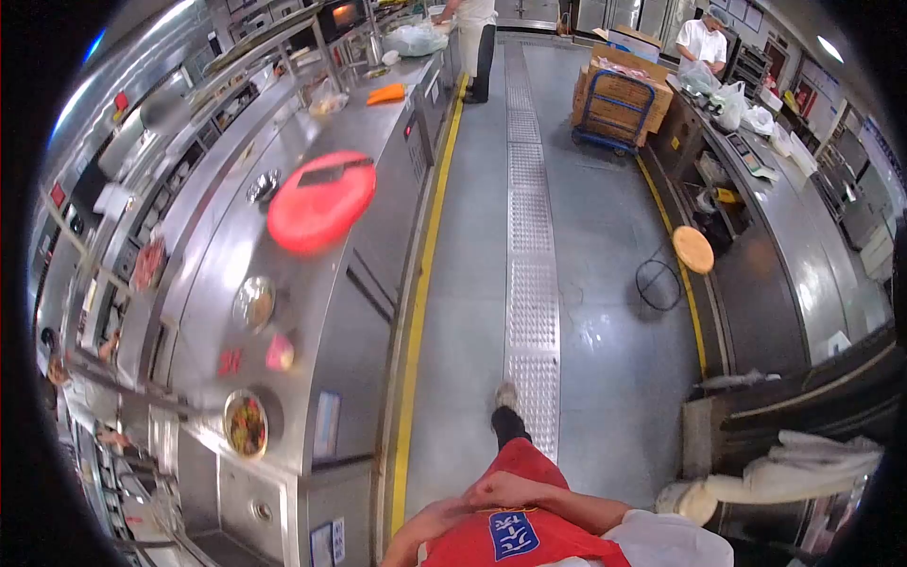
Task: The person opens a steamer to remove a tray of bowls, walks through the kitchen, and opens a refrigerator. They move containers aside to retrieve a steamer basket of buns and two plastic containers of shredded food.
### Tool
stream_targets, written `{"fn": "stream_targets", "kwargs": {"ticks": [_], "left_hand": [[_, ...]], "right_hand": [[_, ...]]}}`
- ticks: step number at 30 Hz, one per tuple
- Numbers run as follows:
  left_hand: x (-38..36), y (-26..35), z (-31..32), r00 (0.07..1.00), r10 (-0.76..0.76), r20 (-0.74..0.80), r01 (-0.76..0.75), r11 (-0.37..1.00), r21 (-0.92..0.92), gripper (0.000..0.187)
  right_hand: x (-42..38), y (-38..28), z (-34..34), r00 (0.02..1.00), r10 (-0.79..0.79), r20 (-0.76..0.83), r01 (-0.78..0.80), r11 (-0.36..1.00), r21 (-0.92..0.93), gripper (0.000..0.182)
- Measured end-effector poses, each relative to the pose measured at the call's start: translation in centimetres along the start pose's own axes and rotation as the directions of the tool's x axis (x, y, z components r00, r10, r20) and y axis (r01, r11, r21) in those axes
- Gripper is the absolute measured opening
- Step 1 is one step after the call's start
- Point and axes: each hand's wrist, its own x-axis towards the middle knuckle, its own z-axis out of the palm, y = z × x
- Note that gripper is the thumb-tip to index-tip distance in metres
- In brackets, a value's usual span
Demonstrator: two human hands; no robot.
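Walking down the kitchen aisle, the person kept both hands low against the red apron [510, 529]: the right hand [510, 489] lay flat on the cloth with its fingers loosely spread and held nothing, while the left hand [416, 529] rested beside it, too cut off by the frame edge to tell whether it was curled or flat. The apron hung at the bottom of the view, its long axis running down from waist toward the leading shoe [505, 395], its blue label [515, 535] facing up toward the camera. Neither hand was near the steel tabletop [302, 312] on the left, where a round red cutting board [321, 201] carried a dark knife [331, 171] lying across it, handle end toward the aisle. The likeliest trouble was underfoot: a black cable loop [658, 283] lay on the floor by the wooden stool [693, 249], and the studded floor strip [529, 283] could catch a toe. With empty hands pressed to the apron, a stumble might have been caught late
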Motion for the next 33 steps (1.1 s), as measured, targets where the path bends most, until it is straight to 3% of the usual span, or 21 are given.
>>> {"fn": "stream_targets", "kwargs": {"ticks": [2, 5, 6, 9, 13, 16, 19, 20, 23, 24, 27, 28, 29, 33], "left_hand": [[6.2, 4.1, -4.5, 0.998, -0.067, 0.017, 0.068, 0.996, -0.064, 0.033], [14.4, 15.2, -9.7, 0.995, 0.095, -0.035, -0.091, 0.989, 0.115, 0.033], [17.2, 18.1, -11.6, 0.995, 0.074, 0.063, -0.078, 0.995, 0.064, 0.035], [23.2, 27.2, -16.3, 0.989, 0.145, -0.042, -0.143, 0.989, 0.047, 0.028], [35.4, 32.9, -23.7, 0.989, 0.148, 0.009, -0.147, 0.975, 0.165, 0.033], [46.5, 34.4, -29.7, 0.98, 0.185, -0.073, -0.174, 0.976, 0.129, 0.034], [58.1, 40.6, -37.6, 0.987, 0.097, 0.126, -0.132, 0.941, 0.311, 0.035], [60.8, 44.0, -40.0, 0.984, 0.082, 0.157, -0.123, 0.954, 0.273, 0.037], [70.0, 52.4, -46.0, 0.932, 0.12, 0.343, -0.212, 0.946, 0.246, 0.036], [73.1, 55.1, -47.9, 0.928, 0.119, 0.353, -0.217, 0.943, 0.251, 0.037], [82.1, 61.5, -53.0, 0.915, 0.075, 0.397, -0.201, 0.937, 0.286, 0.04], [85.3, 63.6, -54.8, 0.91, 0.042, 0.413, -0.183, 0.934, 0.308, 0.042], [88.8, 65.6, -56.5, 0.902, 0.008, 0.431, -0.167, 0.928, 0.332, 0.044], [102.3, 74.0, -62.6, 0.936, 0.035, 0.35, -0.128, 0.961, 0.246, 0.038]], "right_hand": [[2.5, -3.4, -7.6, 0.998, 0.062, 0.004, -0.062, 0.985, 0.158, 0.027], [5.2, -8.5, -19.1, 0.99, 0.122, 0.076, -0.143, 0.896, 0.421, 0.028], [6.1, -10.0, -22.5, 0.984, 0.134, 0.115, -0.174, 0.845, 0.505, 0.031], [8.1, -14.0, -32.5, 0.982, 0.105, 0.158, -0.172, 0.845, 0.507, 0.029], [12.6, -17.7, -47.4, 0.967, 0.131, 0.22, -0.175, 0.966, 0.19, 0.034], [17.7, -19.0, -59.1, 0.964, 0.202, 0.172, -0.191, 0.978, -0.078, 0.039], [21.3, -22.7, -71.0, 0.957, 0.265, 0.121, -0.233, 0.945, -0.23, 0.043], [21.3, -24.1, -74.5, 0.982, 0.18, 0.061, -0.172, 0.978, -0.122, 0.038], [20.6, -31.2, -85.2, 0.97, 0.226, -0.089, -0.21, 0.965, 0.159, 0.032], [20.9, -32.7, -88.3, 0.968, 0.192, -0.163, -0.141, 0.949, 0.282, 0.027], [22.3, -36.2, -98.1, 0.941, 0.206, -0.27, 0.006, 0.785, 0.619, 0.025], [24.0, -34.2, -102.0, 0.95, 0.205, -0.236, -0.021, 0.794, 0.608, 0.025], [25.8, -32.2, -105.3, 0.929, 0.195, -0.313, 0.069, 0.741, 0.668, 0.022], [29.1, -36.4, -122.3, 0.932, 0.161, -0.326, 0.116, 0.718, 0.687, 0.017]]}}
